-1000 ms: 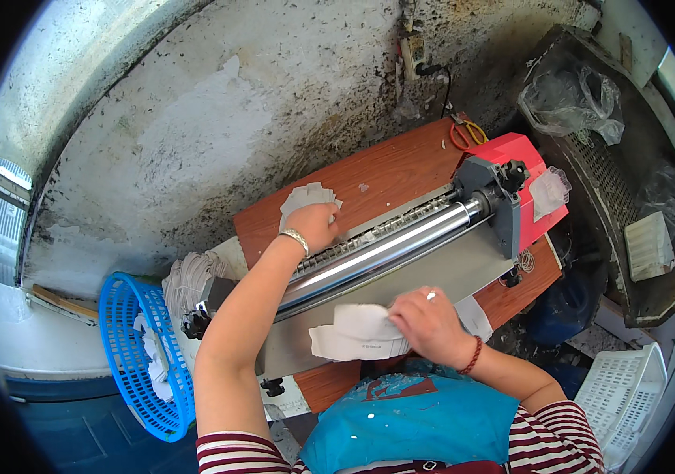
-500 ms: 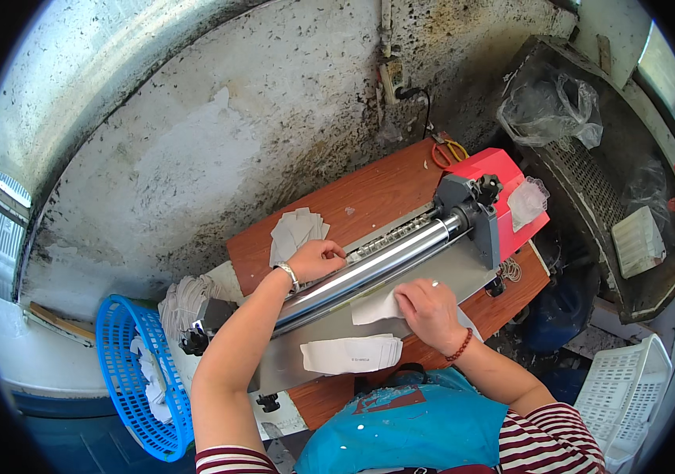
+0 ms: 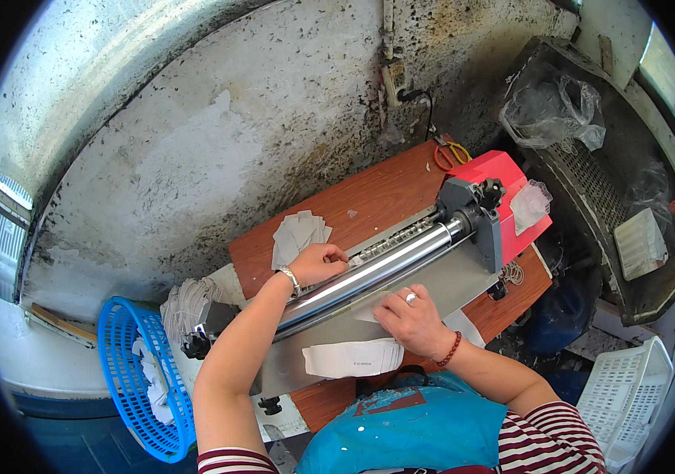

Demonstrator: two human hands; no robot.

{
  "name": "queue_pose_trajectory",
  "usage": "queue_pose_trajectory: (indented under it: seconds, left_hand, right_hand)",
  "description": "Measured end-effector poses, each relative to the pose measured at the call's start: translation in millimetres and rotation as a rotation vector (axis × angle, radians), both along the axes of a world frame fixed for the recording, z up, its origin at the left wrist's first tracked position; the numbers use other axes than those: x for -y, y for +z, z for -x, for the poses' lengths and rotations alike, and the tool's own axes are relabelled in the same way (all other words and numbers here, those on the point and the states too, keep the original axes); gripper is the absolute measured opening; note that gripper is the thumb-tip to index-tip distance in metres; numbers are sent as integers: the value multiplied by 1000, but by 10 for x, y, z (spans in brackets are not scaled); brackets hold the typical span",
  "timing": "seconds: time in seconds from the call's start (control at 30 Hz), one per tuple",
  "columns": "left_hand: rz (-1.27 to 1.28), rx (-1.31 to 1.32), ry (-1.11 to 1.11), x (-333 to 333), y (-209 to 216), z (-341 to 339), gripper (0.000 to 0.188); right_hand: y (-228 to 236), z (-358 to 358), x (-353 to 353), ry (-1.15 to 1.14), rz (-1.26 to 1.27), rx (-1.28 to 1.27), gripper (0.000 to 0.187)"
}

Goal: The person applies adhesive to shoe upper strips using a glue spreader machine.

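Observation:
A roller machine with a shiny metal roller (image 3: pixel 385 270) and a red end housing (image 3: pixel 503 175) lies slantwise before me. My right hand (image 3: pixel 414 317), with a ring and red bead bracelet, is closed on a thin white sheet (image 3: pixel 365 306) on the metal plate in front of the roller; its far edge is close to the roller. Whether it is paper or cloth I cannot tell. My left hand (image 3: pixel 319 263) is behind the roller, fingers curled together, what they hold hidden. A fanned stack of white strips (image 3: pixel 353 358) lies on the plate's near part.
Loose white pieces (image 3: pixel 300 233) lie on the brown board behind the machine, with orange-handled scissors (image 3: pixel 450 154) farther right. A blue basket (image 3: pixel 146 379) with white pieces stands left, beside a bundle of pale cord (image 3: pixel 189 304). A white crate (image 3: pixel 626 399) stands at lower right.
My right hand has moved left and slightly toward the roller with the white sheet, and less of the sheet shows. The left hand stays behind the roller. The view has shifted slightly.

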State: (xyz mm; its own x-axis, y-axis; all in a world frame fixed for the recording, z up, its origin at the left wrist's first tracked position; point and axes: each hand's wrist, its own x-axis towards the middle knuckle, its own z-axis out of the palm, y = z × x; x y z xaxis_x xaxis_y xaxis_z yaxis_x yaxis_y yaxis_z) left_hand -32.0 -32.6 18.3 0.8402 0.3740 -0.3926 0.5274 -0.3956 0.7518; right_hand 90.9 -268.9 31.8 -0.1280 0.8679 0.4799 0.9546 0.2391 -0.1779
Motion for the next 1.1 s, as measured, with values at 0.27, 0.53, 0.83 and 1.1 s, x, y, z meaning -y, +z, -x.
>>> queue_pose_trajectory:
  seconds: [0.27,0.53,0.83,1.1]
  left_hand:
    - [14,-10,-27,-45,-32,-65,31]
    - [-10,-26,236,-227,-117,-126,30]
    - [116,78,495,-573,-90,-107,33]
    - [283,26,671,-639,-86,-75,36]
  right_hand:
    - [82,-1,-37,-17,-58,-96,7]
    - [52,-19,140,21,-6,-245,17]
    - [-29,-54,153,20,25,-304,18]
    - [-30,-42,118,8,7,-302,19]
